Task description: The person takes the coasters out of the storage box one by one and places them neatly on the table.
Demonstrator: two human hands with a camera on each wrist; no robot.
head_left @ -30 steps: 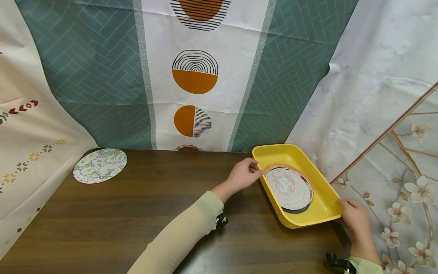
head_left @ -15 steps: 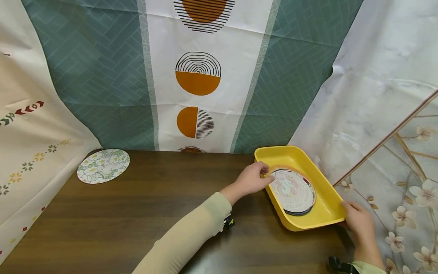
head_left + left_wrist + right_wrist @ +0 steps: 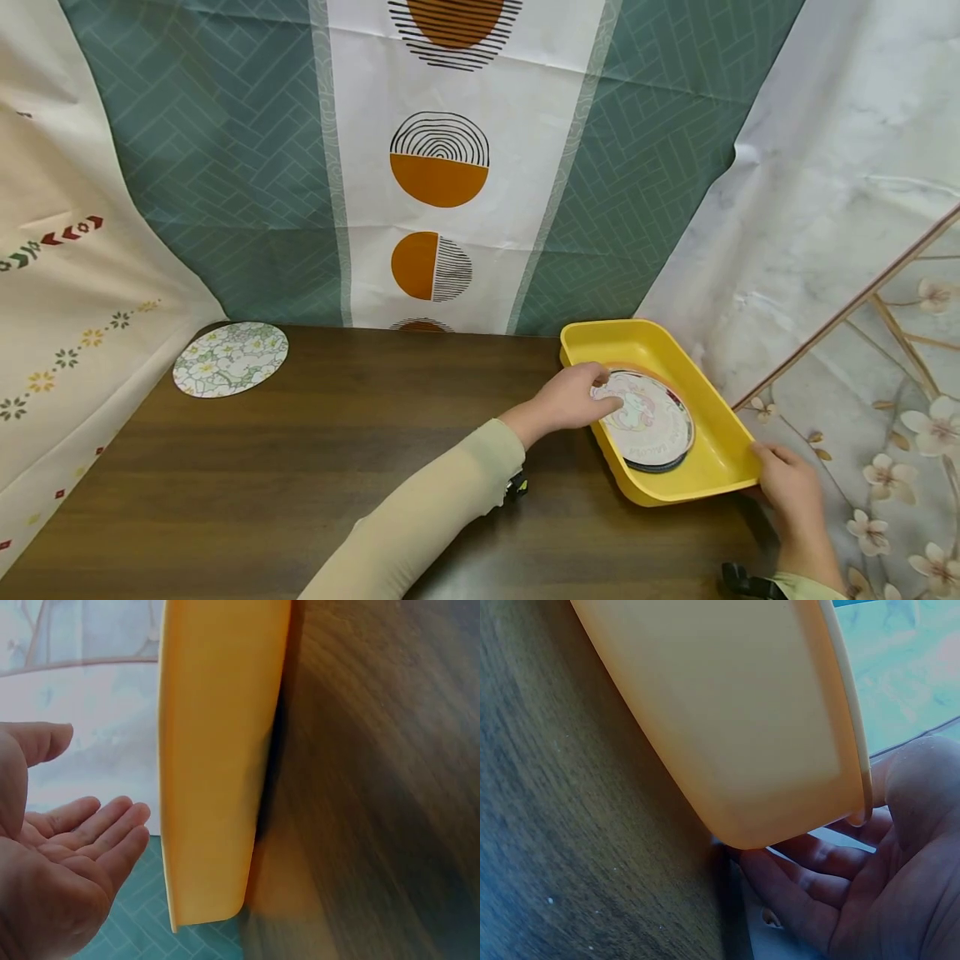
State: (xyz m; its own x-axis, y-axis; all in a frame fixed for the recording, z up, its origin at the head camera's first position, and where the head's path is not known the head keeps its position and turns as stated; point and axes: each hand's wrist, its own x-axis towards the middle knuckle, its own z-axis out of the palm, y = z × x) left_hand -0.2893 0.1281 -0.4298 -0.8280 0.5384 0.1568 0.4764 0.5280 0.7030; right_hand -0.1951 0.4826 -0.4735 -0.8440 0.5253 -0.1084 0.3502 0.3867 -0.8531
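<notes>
A yellow plastic tray (image 3: 723, 450) stands at the right of the table. Inside it lies a stack of round flat discs (image 3: 652, 429), the top one white with a pastel unicorn drawing. My right hand (image 3: 791, 492) grips the tray's near right corner, thumb on the rim and fingers beneath, as the right wrist view shows at the tray wall (image 3: 742, 735). Over the left rim reaches my left hand (image 3: 573, 397), its thumb and fingers spread apart just above the disc's edge. The left wrist view shows the palm (image 3: 67, 855) holding nothing.
Another round disc (image 3: 231, 360), patterned green and yellow, lies at the far left of the brown wooden table (image 3: 300, 467). A patterned cloth (image 3: 442, 275) hangs at the back, with more cloth along the left and right sides.
My left hand has moved right, from the tray's left rim to over the unicorn disc. The right hand keeps its grip on the corner. The head view has shifted slightly.
</notes>
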